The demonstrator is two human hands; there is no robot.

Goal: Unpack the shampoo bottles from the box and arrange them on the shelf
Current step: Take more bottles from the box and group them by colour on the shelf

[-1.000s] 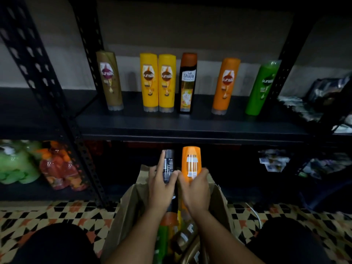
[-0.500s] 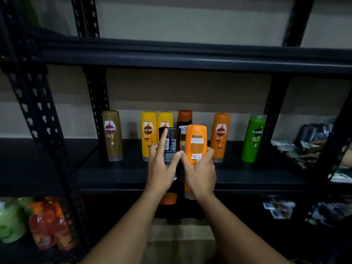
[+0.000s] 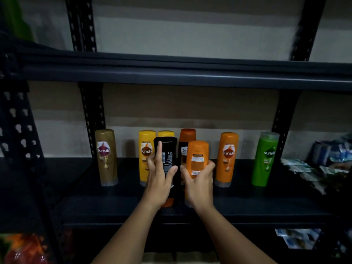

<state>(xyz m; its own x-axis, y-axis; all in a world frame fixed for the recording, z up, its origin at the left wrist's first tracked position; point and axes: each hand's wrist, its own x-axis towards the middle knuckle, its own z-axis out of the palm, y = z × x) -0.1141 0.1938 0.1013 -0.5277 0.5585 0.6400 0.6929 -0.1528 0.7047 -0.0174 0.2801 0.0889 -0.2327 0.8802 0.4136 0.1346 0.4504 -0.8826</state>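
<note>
Fingers (image 3: 206, 169) of right hand (image 3: 199, 184) wrapping orange bottle (image 3: 197, 161); left hand (image 3: 159, 180) gripping black bottle (image 3: 167, 155), forefinger steadying it. Both hovering upright over shelf (image 3: 190, 212), backs outward, likely nearing set-down.

I see a black shelf (image 3: 247, 204) against a wall (image 3: 190, 111) banded beige and off-white. The row runs gold-brown bottle (image 3: 106, 157), two yellow bottles (image 3: 145, 149), a black bottle with an orange top (image 3: 187, 138), an orange bottle (image 3: 227, 159), a green bottle (image 3: 265, 159). In hand — a black bottle with an orange cap (image 3: 167, 149) and an orange bottle with a white label (image 3: 197, 157).
</note>
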